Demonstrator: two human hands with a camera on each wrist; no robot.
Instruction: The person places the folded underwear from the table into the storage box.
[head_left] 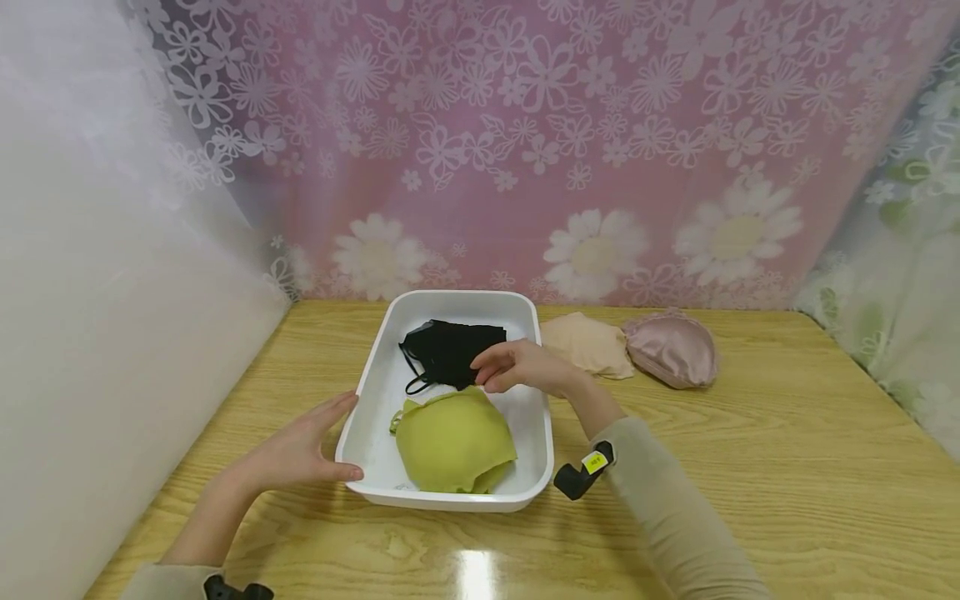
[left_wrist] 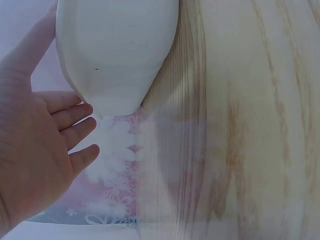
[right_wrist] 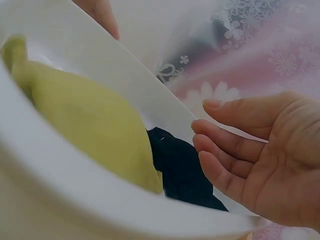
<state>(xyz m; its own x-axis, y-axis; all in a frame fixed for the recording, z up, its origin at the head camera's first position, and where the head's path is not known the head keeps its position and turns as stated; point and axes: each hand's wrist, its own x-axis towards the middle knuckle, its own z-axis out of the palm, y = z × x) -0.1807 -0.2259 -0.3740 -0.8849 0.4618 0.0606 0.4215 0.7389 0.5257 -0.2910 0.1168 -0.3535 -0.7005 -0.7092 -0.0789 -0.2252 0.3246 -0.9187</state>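
Note:
A white plastic bin (head_left: 536, 467) stands on the table with two garments inside. Toward its front lies a folded yellow-green bra (head_left: 453, 437), cup side up. Behind that is a black bra (head_left: 450, 350) with thin straps trailing to the left. My left hand (head_left: 303, 450) spreads along the bin's left side, thumb on the rim at the front corner. In the left wrist view its fingers (left_wrist: 72, 117) are loosely extended against the outer wall. My right hand (head_left: 525, 367) hovers over the bin's right side by the black bra, fingers slightly bent, holding nothing in the right wrist view.
On the wooden table (head_left: 787, 433), right of the bin, lie a beige folded bra (head_left: 588, 343) and a mauve satin bra (head_left: 672, 348), side by side. A pink flowered curtain (head_left: 480, 150) hangs behind, and a pale sheet (head_left: 112, 250) stands along the left.

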